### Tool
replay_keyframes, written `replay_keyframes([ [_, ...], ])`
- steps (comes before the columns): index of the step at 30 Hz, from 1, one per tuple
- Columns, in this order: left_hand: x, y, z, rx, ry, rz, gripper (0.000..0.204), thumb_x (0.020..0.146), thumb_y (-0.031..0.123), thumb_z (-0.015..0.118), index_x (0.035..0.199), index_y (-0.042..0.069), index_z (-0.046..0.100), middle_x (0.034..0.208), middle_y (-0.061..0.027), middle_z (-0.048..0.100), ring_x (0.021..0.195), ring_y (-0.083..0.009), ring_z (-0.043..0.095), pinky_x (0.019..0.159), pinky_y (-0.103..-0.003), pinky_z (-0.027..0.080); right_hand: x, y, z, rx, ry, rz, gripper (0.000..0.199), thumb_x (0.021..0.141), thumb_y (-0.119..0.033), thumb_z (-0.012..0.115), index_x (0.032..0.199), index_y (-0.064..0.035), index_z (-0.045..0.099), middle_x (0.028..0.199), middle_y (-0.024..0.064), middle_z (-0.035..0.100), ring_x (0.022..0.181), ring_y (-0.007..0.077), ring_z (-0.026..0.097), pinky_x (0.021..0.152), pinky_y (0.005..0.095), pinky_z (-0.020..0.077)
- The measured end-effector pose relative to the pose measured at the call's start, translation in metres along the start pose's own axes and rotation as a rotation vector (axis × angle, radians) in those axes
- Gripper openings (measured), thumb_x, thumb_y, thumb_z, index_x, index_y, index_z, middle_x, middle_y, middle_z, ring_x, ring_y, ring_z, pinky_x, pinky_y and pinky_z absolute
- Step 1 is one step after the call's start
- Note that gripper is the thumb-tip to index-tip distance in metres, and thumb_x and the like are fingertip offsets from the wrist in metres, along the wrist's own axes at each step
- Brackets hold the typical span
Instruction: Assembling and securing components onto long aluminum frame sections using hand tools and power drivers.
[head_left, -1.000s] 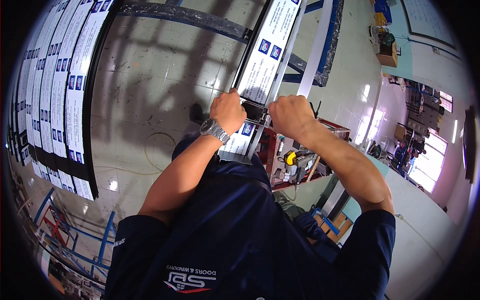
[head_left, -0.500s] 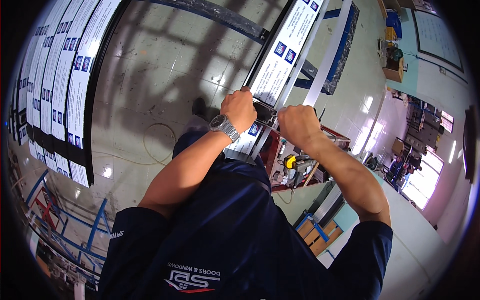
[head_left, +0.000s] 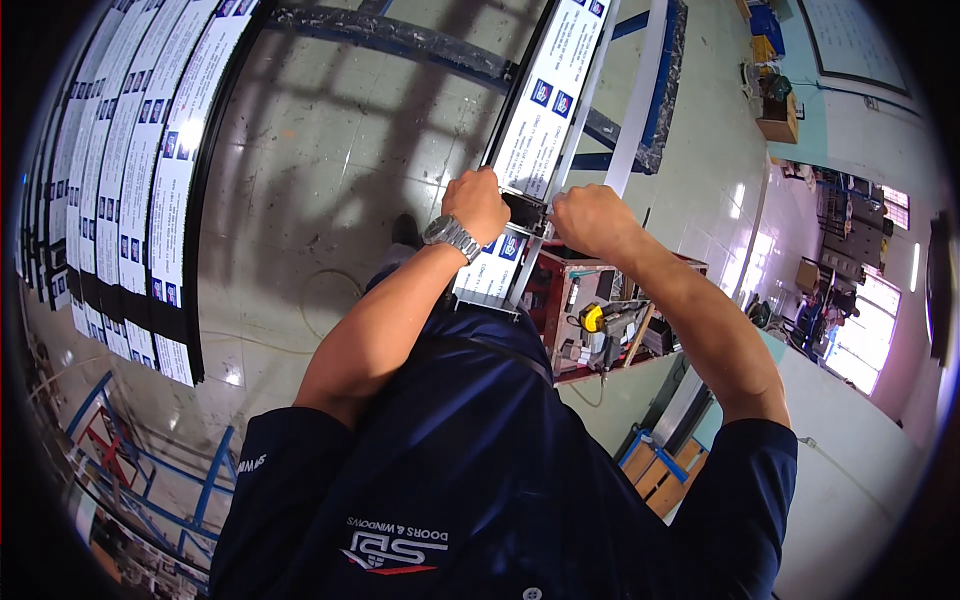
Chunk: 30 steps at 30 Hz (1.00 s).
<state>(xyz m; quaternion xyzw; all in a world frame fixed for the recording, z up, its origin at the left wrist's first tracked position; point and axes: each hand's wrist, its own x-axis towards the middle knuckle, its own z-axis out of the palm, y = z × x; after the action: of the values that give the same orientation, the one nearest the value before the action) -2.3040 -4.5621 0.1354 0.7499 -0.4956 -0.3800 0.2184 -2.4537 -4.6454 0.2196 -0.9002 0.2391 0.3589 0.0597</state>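
Film-wrapped profile (head_left: 548, 95) lies between both hands (head_left: 480, 203), gripped.

The long white film-wrapped metal profile (head_left: 548, 110) is cut off by the top edge; the fingertips of both fists are hidden behind the knuckles.

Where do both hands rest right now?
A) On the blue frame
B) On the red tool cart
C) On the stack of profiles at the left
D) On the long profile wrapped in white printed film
D: the left hand and right hand both close on the film-wrapped profile, above the red tool cart.
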Motion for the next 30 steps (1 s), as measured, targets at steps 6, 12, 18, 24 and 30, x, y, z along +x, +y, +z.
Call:
replay_keyframes([
  [6,0.008,-0.021,0.008,-0.067,-0.001,-0.009,0.023,0.066,0.009,0.075,0.082,-0.006,0.069,0.086,-0.0241,0.07,0.084,-0.038,0.07,0.071,-0.046,0.057,0.013,0.001,0.004,-0.045,0.08,-0.094,0.017,0.078,-0.015,0.061,0.084,-0.0033,0.072,0.08,0.0177,0.071,0.076,0.0359,0.071,0.066,0.0442,0.0573],
  [12,0.019,0.01,0.05,-0.094,0.04,-0.049,0.025,0.065,0.002,0.068,0.09,0.001,0.073,0.095,-0.023,0.071,0.094,-0.041,0.069,0.081,-0.046,0.057,0.002,-0.024,-0.033,-0.292,0.459,0.001,0.064,0.086,-0.041,0.063,0.14,-0.009,0.053,0.108,0.0223,0.071,0.094,0.0333,0.072,0.082,0.0383,0.0571],
  [18,-0.009,-0.005,0.015,-0.042,0.186,-0.113,0.018,0.069,0.004,0.068,0.085,-0.003,0.071,0.09,-0.0244,0.07,0.093,-0.04,0.069,0.079,-0.046,0.058,-0.057,-0.244,-0.376,0.323,0.785,-0.793,0.077,0.094,-0.031,0.063,0.154,-0.0022,0.024,0.079,0.0169,0.07,0.066,0.0223,0.068,0.069,0.0365,0.0538],
  [24,-0.007,0.006,0.014,-0.072,0.163,-0.022,0.02,0.069,0.001,0.065,0.086,-0.006,0.071,0.092,-0.0275,0.069,0.093,-0.0405,0.069,0.079,-0.045,0.058,-0.109,-0.258,-0.464,0.475,0.81,-0.926,0.062,0.096,-0.028,0.06,0.151,-0.0114,0.036,0.093,0.0158,0.07,0.074,0.0206,0.071,0.07,0.0313,0.0603],
  [30,0.029,0.007,0.056,0.185,0.066,-0.092,0.031,0.065,0.008,0.076,0.096,0.007,0.076,0.099,-0.0167,0.073,0.099,-0.032,0.071,0.08,-0.043,0.059,-0.116,-0.12,-0.304,0.529,0.801,-0.805,0.048,0.083,0.006,0.063,0.13,-0.0054,0.062,0.065,0.0066,0.058,0.054,0.0094,0.053,0.053,0.0255,0.0441],
])
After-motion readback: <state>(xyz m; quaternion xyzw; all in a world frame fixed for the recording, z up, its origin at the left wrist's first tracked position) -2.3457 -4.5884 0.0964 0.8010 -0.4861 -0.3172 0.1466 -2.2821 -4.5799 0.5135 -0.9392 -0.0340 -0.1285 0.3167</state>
